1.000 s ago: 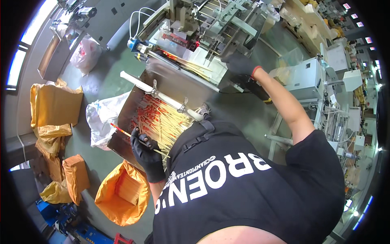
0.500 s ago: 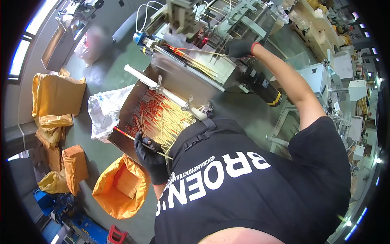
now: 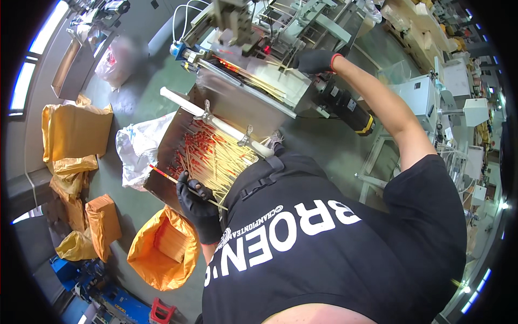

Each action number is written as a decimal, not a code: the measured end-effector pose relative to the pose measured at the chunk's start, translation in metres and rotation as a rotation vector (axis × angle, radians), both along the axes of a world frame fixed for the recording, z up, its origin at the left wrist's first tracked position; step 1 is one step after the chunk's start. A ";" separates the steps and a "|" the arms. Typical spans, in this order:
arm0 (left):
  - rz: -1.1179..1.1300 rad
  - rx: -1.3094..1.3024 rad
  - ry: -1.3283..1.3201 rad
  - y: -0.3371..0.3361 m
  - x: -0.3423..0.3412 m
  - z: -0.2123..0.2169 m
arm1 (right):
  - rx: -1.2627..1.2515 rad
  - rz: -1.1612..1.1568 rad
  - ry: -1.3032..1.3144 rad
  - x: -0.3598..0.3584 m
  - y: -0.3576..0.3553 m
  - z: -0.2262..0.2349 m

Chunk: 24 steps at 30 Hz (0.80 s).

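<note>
My left hand [image 3: 198,208], in a black glove, is closed around a chopstick [image 3: 166,175]. Its red patterned end points up and left, and its pale end sticks out below my fingers. Beside that hand is a metal bin [image 3: 162,189] holding a heap of loose chopsticks [image 3: 218,156], pale wood with red ends. My right hand [image 3: 314,61], also black-gloved, reaches to the machine [image 3: 324,29]. Its fingers are bent together at the pale end of a chopstick [image 3: 278,65]; the fingertips are partly hidden. Several more chopsticks [image 3: 259,82] lie on the machine's feed tray just below.
A white tube [image 3: 226,127] with wing clamps crosses the bin. At left stand an open orange sack [image 3: 141,254], a white sack [image 3: 129,156] and brown paper bags [image 3: 75,135]. A black motor [image 3: 345,110] juts out below my right hand. A red stool [image 3: 162,311] stands at the lower left.
My right hand has moved slightly left and up at the machine, and the chopstick at its fingers has shifted with it. My left hand keeps its chopstick, nearly unmoved. The view has shifted slightly.
</note>
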<state>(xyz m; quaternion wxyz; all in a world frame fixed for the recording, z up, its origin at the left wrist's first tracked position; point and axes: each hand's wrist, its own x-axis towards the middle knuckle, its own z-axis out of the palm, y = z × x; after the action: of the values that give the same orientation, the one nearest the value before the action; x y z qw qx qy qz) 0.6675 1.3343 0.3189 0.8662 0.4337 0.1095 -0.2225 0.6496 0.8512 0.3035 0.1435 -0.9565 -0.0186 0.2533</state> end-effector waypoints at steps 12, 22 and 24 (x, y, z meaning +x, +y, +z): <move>0.038 0.039 0.045 -0.003 -0.004 -0.001 | 0.286 -0.447 0.451 0.035 -0.025 -0.004; 0.138 -0.130 0.026 0.016 -0.007 -0.012 | 0.302 -0.571 0.282 -0.047 0.030 0.063; 0.153 -0.085 0.031 0.019 -0.006 -0.011 | 0.311 -0.652 0.229 -0.083 0.054 0.079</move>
<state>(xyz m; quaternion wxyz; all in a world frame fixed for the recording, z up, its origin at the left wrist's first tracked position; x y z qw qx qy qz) 0.6611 1.3531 0.3082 0.8966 0.3832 0.1462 -0.1668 0.5671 0.9055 0.3826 0.3613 -0.8445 0.2646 0.2937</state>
